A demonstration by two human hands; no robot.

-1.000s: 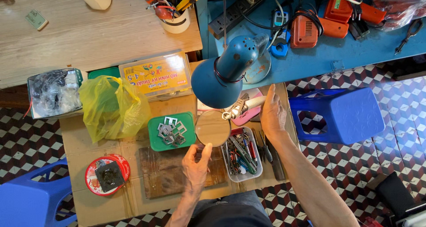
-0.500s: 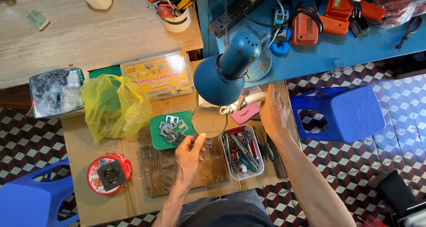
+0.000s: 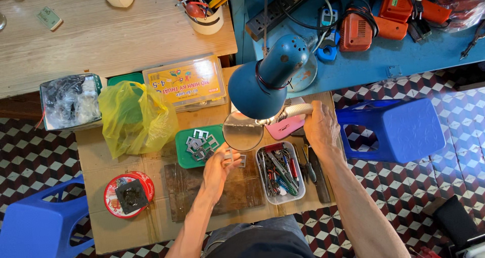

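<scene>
Your left hand has moved up, pinching a small metal piece; your right hand still grips the white handle.

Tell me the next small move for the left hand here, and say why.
Probably ease the left hand a little up and to the right, bringing the small metal piece at its fingertips under the round magnifier. The right hand already grips the magnifier's handle, and the blue lamp shines onto that spot, while the piece sits just below the lens rim.
</scene>
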